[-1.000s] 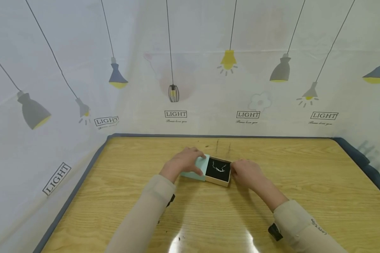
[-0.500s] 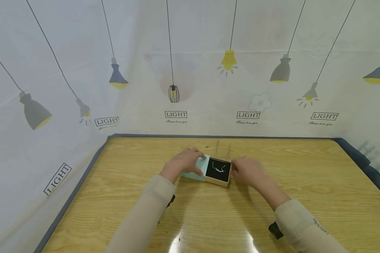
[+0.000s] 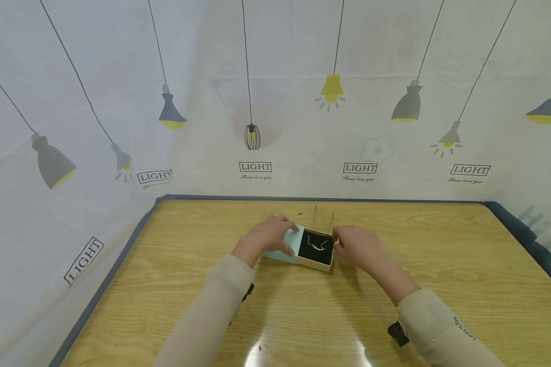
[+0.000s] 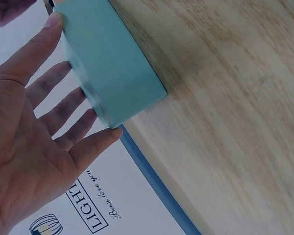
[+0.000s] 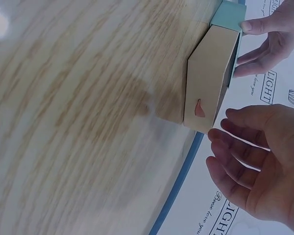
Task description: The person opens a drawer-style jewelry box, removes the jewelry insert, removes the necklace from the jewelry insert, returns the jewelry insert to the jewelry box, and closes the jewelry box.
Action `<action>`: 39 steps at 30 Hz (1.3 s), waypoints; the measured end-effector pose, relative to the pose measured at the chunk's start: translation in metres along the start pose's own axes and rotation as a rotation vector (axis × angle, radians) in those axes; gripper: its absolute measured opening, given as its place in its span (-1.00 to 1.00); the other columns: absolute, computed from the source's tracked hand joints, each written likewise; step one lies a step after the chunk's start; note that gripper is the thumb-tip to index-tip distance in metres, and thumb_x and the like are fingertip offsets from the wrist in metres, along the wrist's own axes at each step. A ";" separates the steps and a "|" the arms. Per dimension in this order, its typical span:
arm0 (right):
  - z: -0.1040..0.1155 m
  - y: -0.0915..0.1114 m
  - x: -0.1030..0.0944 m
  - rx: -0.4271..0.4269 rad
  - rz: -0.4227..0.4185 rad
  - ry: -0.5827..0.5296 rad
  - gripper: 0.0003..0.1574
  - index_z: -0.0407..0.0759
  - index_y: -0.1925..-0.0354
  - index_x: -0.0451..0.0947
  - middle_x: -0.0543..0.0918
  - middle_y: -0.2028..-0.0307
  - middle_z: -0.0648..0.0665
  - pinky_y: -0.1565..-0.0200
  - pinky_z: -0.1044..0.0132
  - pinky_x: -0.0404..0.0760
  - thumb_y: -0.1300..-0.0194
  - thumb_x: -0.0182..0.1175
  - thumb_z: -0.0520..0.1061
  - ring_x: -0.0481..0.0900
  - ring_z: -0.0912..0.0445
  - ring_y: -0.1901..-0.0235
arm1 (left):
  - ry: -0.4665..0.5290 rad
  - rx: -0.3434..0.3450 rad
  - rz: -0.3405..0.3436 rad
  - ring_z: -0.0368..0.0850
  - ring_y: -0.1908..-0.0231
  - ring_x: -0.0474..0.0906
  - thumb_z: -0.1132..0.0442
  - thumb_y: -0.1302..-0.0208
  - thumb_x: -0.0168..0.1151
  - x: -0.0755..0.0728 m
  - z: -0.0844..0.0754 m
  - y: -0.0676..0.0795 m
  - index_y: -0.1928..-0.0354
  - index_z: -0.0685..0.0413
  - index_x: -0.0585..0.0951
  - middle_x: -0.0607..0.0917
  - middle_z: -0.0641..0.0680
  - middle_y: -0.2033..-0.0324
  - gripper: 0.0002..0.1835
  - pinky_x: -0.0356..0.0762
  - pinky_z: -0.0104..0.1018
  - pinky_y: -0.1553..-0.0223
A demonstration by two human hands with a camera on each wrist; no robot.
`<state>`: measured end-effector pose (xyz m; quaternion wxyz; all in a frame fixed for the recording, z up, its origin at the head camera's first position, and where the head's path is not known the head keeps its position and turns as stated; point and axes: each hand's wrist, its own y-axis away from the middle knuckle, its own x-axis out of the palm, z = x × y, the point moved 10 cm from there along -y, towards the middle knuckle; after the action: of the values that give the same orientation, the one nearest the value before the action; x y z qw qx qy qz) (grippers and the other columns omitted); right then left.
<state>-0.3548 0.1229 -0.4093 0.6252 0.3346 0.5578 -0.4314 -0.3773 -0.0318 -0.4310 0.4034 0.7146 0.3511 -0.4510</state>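
A drawer-style gift box lies on the table, its drawer (image 3: 314, 264) pulled partway out to the right of a mint-green sleeve (image 4: 108, 58). On the drawer's black padding sits a thin silver chain (image 3: 317, 247), seemingly a bracelet or necklace. My left hand (image 3: 266, 237) grips the sleeve, thumb on the near side and fingers on the far side. Beside the drawer's outer end is my right hand (image 5: 279, 171), fingers loosely bent, fingertips by the far corner. A small brown ribbon tab (image 5: 199, 108) stands out from that end, with no finger on it.
The wood-grain table (image 3: 441, 244) has a blue edge strip (image 3: 395, 200) along the back. Behind it hangs a white cloth (image 3: 294, 127) printed with lamps and the word LIGHT. Black straps (image 3: 398, 334) show under the sleeves.
My right hand has drawn slightly right and then come back to the drawer's far corner, its fingers less curled. The left hand, sleeve and drawer look almost unmoved.
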 end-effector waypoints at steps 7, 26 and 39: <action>0.004 -0.002 0.001 -0.008 0.002 0.005 -0.89 -0.13 0.22 0.62 0.69 0.39 -0.01 0.45 0.22 0.59 -0.30 0.28 -0.13 0.60 0.12 0.41 | 0.003 -0.001 0.001 0.06 -0.40 0.26 -0.05 -0.13 0.48 0.001 0.001 -0.001 -0.36 -0.20 0.45 0.37 0.01 -0.43 -0.26 0.38 -0.01 -0.40; 0.016 -0.006 0.002 -0.041 -0.033 0.009 -0.90 -0.07 0.32 0.59 0.67 0.41 0.03 0.47 0.26 0.55 -0.26 0.33 -0.11 0.56 0.15 0.44 | 0.009 -0.007 0.003 0.05 -0.43 0.23 -0.05 -0.13 0.48 0.001 0.002 -0.001 -0.37 -0.21 0.45 0.36 -0.01 -0.44 -0.26 0.35 0.00 -0.42; 0.026 -0.007 0.003 -0.061 -0.038 0.003 -0.93 -0.09 0.31 0.58 0.66 0.38 -0.03 0.42 0.21 0.58 -0.27 0.30 -0.15 0.57 0.10 0.41 | 0.016 -0.006 0.004 0.05 -0.43 0.23 -0.06 -0.13 0.48 0.000 0.002 0.000 -0.37 -0.21 0.45 0.35 0.01 -0.45 -0.26 0.34 -0.01 -0.43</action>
<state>-0.3507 0.0962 -0.4080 0.6258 0.3055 0.5778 -0.4256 -0.3775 -0.0334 -0.4312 0.4038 0.7176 0.3542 -0.4433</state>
